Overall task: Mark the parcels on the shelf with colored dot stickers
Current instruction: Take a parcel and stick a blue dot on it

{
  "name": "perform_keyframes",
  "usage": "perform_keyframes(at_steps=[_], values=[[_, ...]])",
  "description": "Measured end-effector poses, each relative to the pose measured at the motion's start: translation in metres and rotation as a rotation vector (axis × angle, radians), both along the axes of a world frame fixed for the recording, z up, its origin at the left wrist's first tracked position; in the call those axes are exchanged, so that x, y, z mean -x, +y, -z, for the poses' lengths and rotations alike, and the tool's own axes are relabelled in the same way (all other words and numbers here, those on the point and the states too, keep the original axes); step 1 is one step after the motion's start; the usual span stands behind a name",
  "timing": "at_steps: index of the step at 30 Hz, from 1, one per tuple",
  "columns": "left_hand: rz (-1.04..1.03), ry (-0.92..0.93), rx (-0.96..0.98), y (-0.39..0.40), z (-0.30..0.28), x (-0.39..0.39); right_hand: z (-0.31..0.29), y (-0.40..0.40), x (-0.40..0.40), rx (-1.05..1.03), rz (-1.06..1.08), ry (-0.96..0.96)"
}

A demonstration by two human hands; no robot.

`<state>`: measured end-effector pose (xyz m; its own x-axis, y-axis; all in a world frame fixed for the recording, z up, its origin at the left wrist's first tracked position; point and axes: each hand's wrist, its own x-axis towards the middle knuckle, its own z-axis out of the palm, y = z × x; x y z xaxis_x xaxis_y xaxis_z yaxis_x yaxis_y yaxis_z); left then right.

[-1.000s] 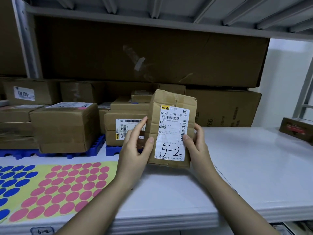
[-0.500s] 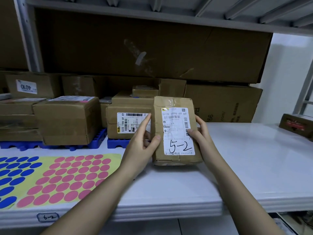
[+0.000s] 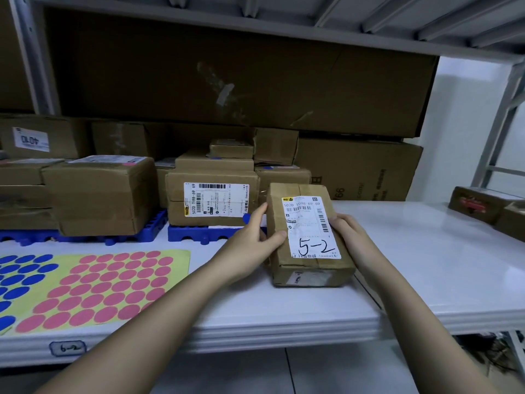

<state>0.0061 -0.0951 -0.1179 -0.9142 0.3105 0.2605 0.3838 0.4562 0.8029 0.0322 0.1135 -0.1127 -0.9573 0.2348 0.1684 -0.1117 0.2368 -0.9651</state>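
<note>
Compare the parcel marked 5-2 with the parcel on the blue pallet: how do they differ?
The 5-2 parcel lies flat on the white shelf, label upward; the pallet parcel shows its label frontward. The left hand and right hand grip only the 5-2 parcel. Only its label has handwriting. Both are brown cardboard.

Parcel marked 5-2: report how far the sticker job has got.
Done: a blue dot shows by the labelled box on the blue pallet. In hand: both hands, left and right, hold the 5-2 parcel on the shelf; no dot visible on it. Left: stick one from the sticker sheet.
</note>
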Motion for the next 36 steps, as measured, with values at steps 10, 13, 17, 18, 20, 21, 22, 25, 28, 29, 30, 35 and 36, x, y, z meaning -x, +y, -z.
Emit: perform_keyframes(at_steps=[10,13,17,18,20,21,22,25,28,29,30,35,36], values=[[-0.073,-0.117,-0.034,0.001,0.004,0.006,-0.005,-0.001,0.013,-0.133,-0.037,-0.132],[-0.071,-0.133,-0.051,0.0,0.004,0.005,-0.006,-0.002,0.016,-0.127,-0.05,-0.157],[-0.062,-0.158,-0.072,0.0,0.005,0.007,-0.006,-0.004,0.015,-0.077,-0.071,-0.196],[-0.061,-0.164,-0.076,-0.001,0.005,0.007,-0.005,-0.005,0.016,-0.061,-0.076,-0.206],[-0.068,-0.17,-0.074,-0.003,0.004,0.006,-0.005,-0.006,0.016,-0.048,-0.08,-0.217],[-0.069,-0.167,-0.065,-0.004,0.004,0.004,-0.005,-0.007,0.017,-0.051,-0.082,-0.221],[-0.07,-0.164,-0.05,-0.004,0.002,0.002,-0.006,-0.007,0.018,-0.055,-0.081,-0.226],[-0.079,-0.172,-0.015,-0.007,0.0,-0.002,-0.006,-0.007,0.019,-0.072,-0.076,-0.223],[-0.105,-0.128,0.017,-0.016,-0.001,-0.003,-0.005,-0.004,0.021,-0.214,0.04,-0.145],[-0.115,-0.08,0.022,-0.02,-0.002,-0.004,-0.005,-0.005,0.02,-0.311,0.113,-0.095],[-0.13,-0.011,0.03,-0.025,-0.004,-0.006,-0.007,-0.007,0.017,-0.406,0.198,-0.024],[-0.252,0.299,0.028,-0.062,-0.021,-0.022,-0.029,-0.046,-0.004,-0.526,0.268,0.502],[-0.28,0.313,0.01,-0.073,-0.023,-0.025,-0.033,-0.059,-0.008,-0.552,0.233,0.564]])
